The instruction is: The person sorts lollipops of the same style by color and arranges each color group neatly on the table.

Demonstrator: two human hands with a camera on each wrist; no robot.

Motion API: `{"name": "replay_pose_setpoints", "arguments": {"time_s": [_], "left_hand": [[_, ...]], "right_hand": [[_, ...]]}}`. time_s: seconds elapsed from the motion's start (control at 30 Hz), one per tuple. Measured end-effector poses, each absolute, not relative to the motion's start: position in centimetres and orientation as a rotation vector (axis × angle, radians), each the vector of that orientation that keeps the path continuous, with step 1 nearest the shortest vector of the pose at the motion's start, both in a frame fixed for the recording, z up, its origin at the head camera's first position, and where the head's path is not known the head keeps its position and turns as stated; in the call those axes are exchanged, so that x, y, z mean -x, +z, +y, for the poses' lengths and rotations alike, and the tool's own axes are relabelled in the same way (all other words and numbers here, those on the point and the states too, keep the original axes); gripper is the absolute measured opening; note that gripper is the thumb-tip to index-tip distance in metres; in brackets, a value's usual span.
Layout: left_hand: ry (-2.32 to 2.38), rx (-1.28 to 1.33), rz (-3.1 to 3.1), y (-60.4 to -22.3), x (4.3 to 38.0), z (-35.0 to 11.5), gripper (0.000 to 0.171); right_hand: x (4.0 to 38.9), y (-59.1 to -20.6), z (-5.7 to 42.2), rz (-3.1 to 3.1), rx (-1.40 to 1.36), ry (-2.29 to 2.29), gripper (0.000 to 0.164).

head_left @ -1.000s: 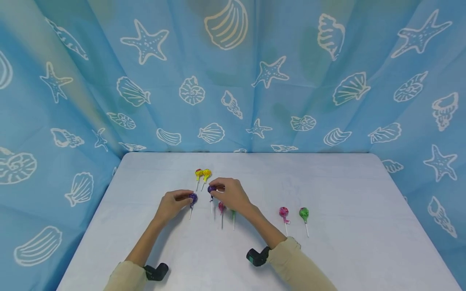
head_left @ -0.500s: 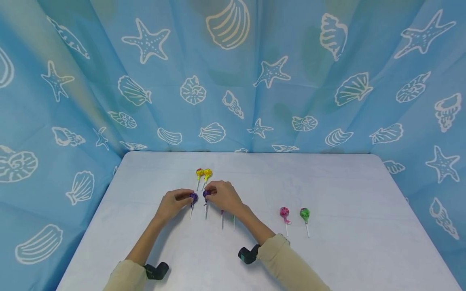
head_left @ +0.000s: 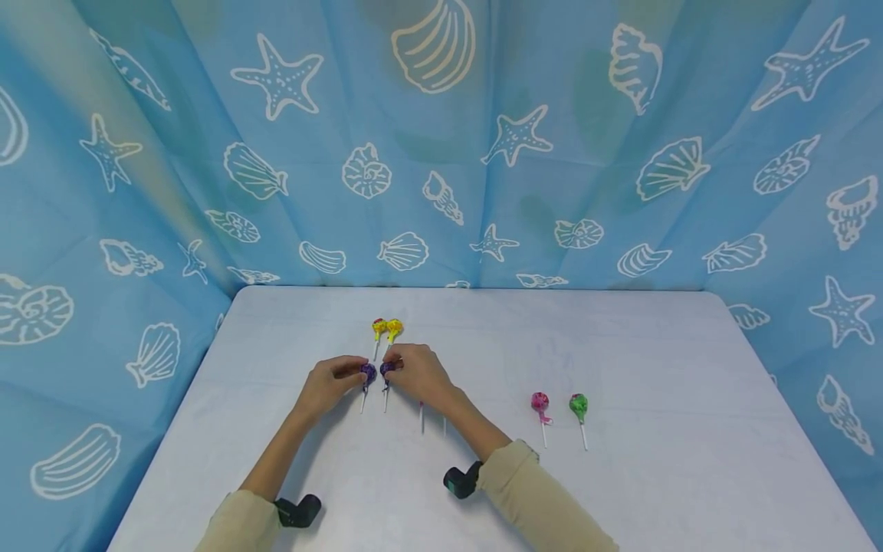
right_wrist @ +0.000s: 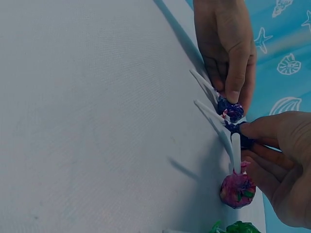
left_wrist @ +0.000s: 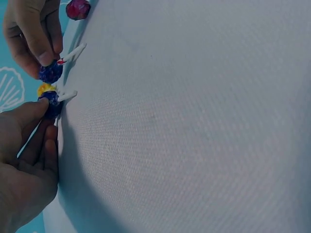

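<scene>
My left hand (head_left: 334,386) pinches the wrapped head of one purple lollipop (head_left: 369,373) between thumb and fingers. Close to its right, my right hand (head_left: 418,376) pinches a second purple lollipop (head_left: 386,371) by its head. Both white sticks point toward me, nearly side by side. In the right wrist view the two purple heads sit right beside each other, with a pink lollipop (right_wrist: 237,189) near the right fingers. Just behind the hands lie two yellow lollipops (head_left: 394,328). My right hand and forearm cover the heads of a pink and a green lollipop, whose sticks (head_left: 422,418) show below.
Farther right on the white table (head_left: 655,368) lie another pink lollipop (head_left: 540,402) and a green lollipop (head_left: 579,406), a little apart. A blue curtain (head_left: 441,153) with shell and starfish prints hangs behind and around the table.
My right hand has moved left with its purple lollipop, up close to the one in my left hand. The left hand has stayed in place.
</scene>
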State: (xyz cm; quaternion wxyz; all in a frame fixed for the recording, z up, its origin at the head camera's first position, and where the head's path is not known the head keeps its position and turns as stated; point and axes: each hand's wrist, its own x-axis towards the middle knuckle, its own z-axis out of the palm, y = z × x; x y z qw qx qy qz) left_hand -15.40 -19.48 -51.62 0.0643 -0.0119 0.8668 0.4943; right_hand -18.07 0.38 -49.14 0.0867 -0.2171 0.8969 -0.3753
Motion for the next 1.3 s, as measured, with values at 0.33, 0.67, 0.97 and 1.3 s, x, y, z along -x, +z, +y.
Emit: {"name": "replay_pose_setpoints", "arguments": {"time_s": [0.33,0.67,0.97,1.3], "left_hand": [[1.511,0.006,2.626,-51.57,15.47,-19.53,0.028],[1.525,0.013,2.618,-51.81,15.59,-19.53,0.029],[1.537,0.032,2.602,-51.86,15.52,-19.53,0.03],[1.543,0.022,2.591,-52.01,15.63,-19.75,0.032]], "right_hand": [[18.09,-49.58,-0.01,2.691,0.637,-1.061,0.014],[18.06,-49.48,-0.19,2.698,0.614,-1.037,0.018],[18.02,-49.59,-0.2,2.717,0.63,-1.011,0.021],[17.84,-49.15,0.44,2.749,0.609,-1.049,0.022]]}}
